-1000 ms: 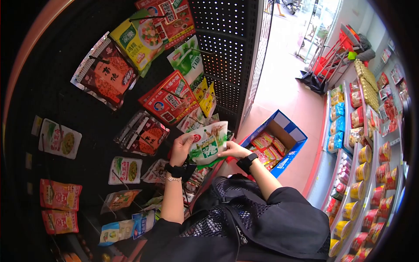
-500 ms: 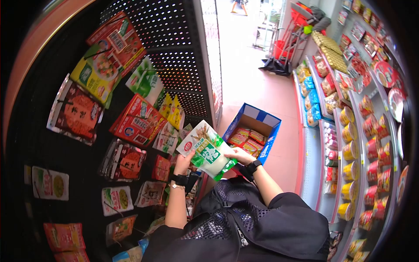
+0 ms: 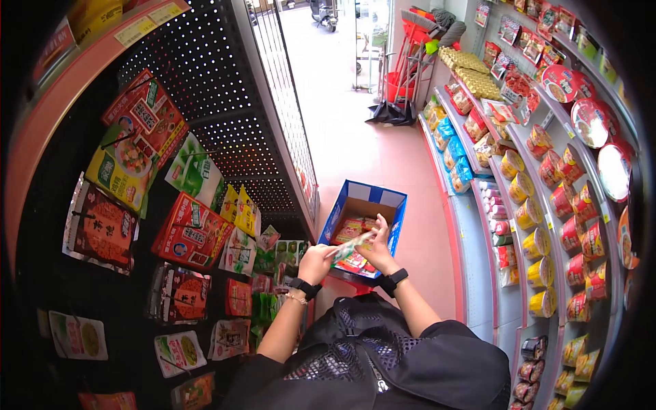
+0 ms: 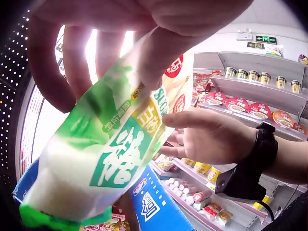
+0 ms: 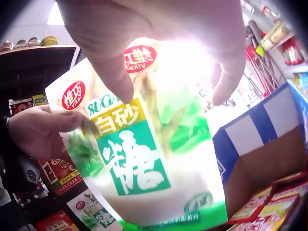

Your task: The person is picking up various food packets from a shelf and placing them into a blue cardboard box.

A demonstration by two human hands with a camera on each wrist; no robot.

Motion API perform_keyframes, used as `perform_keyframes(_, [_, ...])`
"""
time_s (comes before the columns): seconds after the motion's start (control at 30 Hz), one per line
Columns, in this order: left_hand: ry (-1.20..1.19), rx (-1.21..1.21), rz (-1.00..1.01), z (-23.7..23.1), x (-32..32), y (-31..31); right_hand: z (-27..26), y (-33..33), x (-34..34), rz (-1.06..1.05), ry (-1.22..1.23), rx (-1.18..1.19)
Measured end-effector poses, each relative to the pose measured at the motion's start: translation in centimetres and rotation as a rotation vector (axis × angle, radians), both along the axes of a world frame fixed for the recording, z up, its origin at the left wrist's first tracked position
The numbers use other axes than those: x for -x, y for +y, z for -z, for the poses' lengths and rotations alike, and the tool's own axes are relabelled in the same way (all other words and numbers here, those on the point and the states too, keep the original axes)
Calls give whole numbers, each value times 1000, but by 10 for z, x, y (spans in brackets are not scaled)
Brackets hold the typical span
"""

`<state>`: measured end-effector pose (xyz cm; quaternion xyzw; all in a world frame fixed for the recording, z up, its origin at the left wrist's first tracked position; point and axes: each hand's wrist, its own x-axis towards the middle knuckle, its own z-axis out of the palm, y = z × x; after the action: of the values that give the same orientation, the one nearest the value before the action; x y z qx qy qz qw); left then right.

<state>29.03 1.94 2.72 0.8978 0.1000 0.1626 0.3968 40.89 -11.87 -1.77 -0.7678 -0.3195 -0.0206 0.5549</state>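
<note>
A white and green bag of white sugar (image 4: 96, 159) is held up in front of the body, seen nearly edge-on in the head view. My left hand (image 3: 316, 264) grips one side of it, thumb (image 5: 72, 121) on the printed face. My right hand (image 3: 377, 249) is at the opposite side, its thumb (image 4: 180, 119) against the printed face and its other fingers partly hidden behind the bag's edge. Just beyond and below the hands stands an open blue carton (image 3: 396, 219) holding several red and yellow packets (image 3: 352, 231).
To the left, a black pegboard rack (image 3: 232, 143) carries hanging seasoning packets, including red boxes (image 3: 191, 232). Along the right run shelves with cup noodles (image 3: 536, 242) and bagged snacks. Brooms and dustpans (image 3: 403, 82) stand by the bright doorway at the back.
The view has swung right toward the aisle. The sugar bag has moved from beside the rack to over the carton and turned from face-up to nearly edge-on in the head view.
</note>
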Motion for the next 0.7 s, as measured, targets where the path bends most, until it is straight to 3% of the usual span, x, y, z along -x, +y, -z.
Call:
perform_keyframes(0.07, [24,-50,68,1,-8,1,-4,-9,-17,-226,355,-163])
perform_keyframes(0.13, [68,-14,23,0,-12,3,-9,-20,-28,-265,517,-73])
perform_keyframes(0.2, [235,111,-98,2,-16,6,-12,-26,-31,-275,399,-38])
perform_keyframes(0.27, [141,40,-101,11,-25,14,-16,-25,-35,-253,415,11])
perform_keyframes(0.37, [-9,17,-163,9,-37,16,-16,-18,-42,-169,226,-16])
perform_keyframes(0.5, [-2,87,-199,19,-38,18,-15,-21,-43,-176,329,-15])
perform_keyframes(0.7, [-18,125,-212,11,-40,15,-32,-18,-47,-173,272,-16])
